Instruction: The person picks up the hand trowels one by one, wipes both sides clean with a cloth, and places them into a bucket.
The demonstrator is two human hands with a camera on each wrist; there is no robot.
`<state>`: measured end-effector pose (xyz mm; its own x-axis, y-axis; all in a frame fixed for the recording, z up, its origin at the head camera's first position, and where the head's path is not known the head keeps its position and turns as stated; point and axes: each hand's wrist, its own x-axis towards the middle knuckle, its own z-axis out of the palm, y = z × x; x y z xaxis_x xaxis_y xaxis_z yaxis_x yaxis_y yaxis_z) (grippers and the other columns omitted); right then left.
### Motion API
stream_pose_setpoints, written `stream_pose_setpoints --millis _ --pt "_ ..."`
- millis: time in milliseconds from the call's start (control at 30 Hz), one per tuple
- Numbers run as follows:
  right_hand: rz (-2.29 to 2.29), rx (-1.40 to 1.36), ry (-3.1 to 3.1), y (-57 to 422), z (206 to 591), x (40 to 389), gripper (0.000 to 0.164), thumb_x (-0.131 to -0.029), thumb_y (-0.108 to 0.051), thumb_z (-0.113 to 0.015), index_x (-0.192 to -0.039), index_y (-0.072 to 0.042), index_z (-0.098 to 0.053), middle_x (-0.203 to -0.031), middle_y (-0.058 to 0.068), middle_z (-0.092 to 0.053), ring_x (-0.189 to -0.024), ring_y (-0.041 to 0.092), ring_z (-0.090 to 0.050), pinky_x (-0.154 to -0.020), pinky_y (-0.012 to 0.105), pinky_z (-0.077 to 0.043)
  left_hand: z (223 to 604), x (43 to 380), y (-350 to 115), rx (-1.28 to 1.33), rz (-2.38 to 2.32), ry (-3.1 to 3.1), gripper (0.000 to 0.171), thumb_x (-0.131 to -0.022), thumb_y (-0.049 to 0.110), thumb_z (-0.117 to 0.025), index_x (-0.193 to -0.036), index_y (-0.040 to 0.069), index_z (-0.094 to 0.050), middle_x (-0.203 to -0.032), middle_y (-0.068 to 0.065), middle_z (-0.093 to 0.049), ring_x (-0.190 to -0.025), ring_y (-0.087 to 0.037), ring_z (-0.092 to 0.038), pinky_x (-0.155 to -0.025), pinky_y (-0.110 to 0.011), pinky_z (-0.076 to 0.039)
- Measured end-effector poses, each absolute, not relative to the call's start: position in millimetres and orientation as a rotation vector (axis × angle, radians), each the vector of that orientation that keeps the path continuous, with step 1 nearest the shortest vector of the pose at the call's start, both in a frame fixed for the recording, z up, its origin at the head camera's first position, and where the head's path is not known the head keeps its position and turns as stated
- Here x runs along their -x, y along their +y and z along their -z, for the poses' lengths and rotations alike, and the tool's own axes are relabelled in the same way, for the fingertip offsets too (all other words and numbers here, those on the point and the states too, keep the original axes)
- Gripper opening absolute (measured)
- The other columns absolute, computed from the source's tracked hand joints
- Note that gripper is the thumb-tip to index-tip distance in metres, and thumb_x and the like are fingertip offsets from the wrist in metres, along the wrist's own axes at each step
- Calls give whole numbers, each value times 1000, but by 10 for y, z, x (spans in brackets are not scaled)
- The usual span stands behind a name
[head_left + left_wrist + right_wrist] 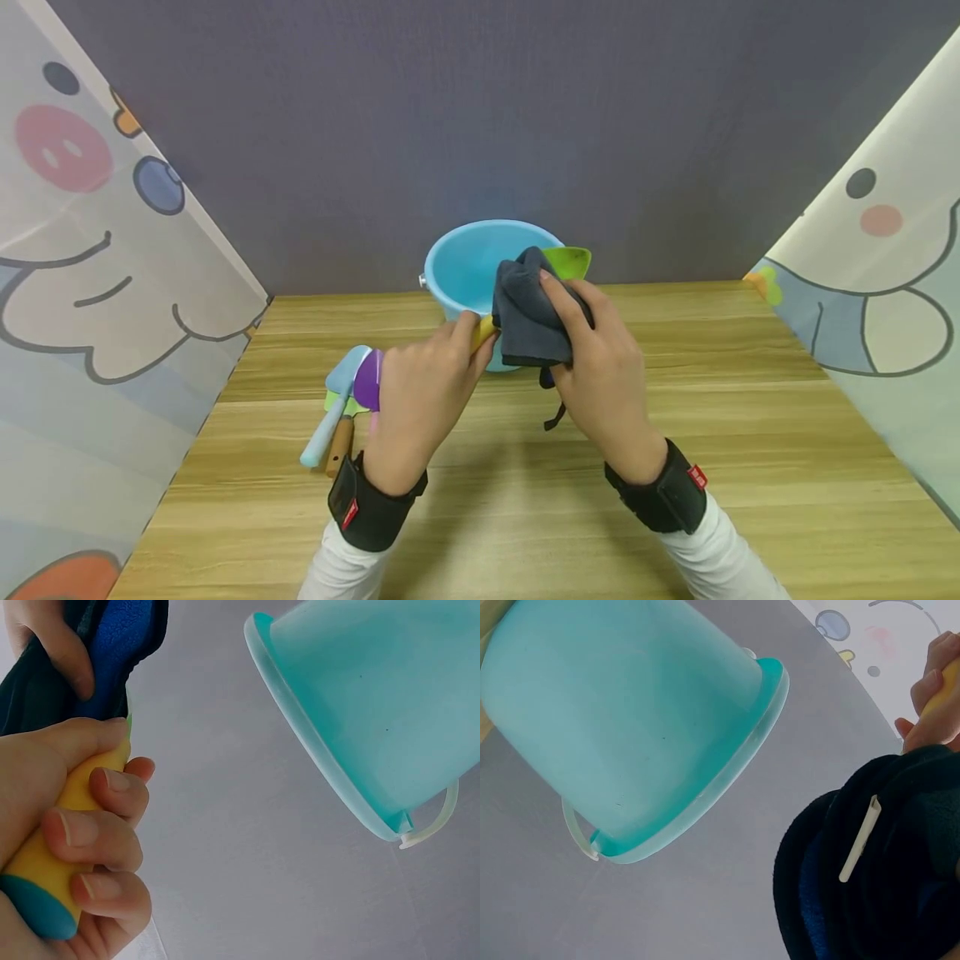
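At the far left is a pale wall panel (97,417) printed with a cartoon face. Beside it, on the wood-grain counter (750,450), lies a small cluster of toy tools: a light blue shovel (347,369), a brown handle (340,447), a light green piece (352,407) and a purple blade (367,382), partly hidden by the left hand (423,387).

That hand is raised above the counter, its fingers curled around a yellow handle (483,332). The left wrist view shows the handle's teal end near the heel of the palm; its other end points up and right into a dark blue-grey cloth (528,321).

Beyond the hands, at the back of the counter, stands a light blue bucket (495,222), upright and partly covered by the cloth.

The cloth is folded, with a brighter blue inner side, and sits just right of the left hand. A bright green blade (572,261) shows past its far edge, roughly in line with the yellow handle; the cloth hides any join.

The right hand (603,371) clasps the cloth from the right, fingers over its top. Below the cloth, a dark strap (555,417) shows. Another cartoon panel (885,275) closes the right side.
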<state>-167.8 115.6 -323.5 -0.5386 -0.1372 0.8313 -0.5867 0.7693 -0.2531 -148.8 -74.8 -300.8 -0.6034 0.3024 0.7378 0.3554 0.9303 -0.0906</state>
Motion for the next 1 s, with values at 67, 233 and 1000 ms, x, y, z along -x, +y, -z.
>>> stream_pose_setpoints --millis 67,233,1000 --pt "-650 -536 -2092 1160 3235 1678 77 -84 8 -75 -150 -24 -49 -134 20 -59 -113 40 -64 -83 55 -57 3011 1488 -748 462 77 -2257 32 -96 37 -71 -90 8 -58 -55 3 -44 -40 -9 -30 -40 -24 -20" --pt "-643 -532 -2094 1181 3230 1680 78 -83 9 -75 -149 -23 -50 -134 20 -59 -111 41 -65 -81 55 -58 3034 1480 -741 458 70 -2250 33 -96 38 -71 -88 9 -57 -55 4 -42 -40 -9 -29 -39 -24 -20" --pt "-632 -434 -2101 1330 3154 1743 68 -91 4 -67 -150 -23 -48 -134 21 -55 -112 41 -64 -80 55 -57 3038 1489 -755 461 70 -2249 33 -97 36 -71 -85 9 -55 -56 4 -34 -43 -9 -22 -41 -23 -17"
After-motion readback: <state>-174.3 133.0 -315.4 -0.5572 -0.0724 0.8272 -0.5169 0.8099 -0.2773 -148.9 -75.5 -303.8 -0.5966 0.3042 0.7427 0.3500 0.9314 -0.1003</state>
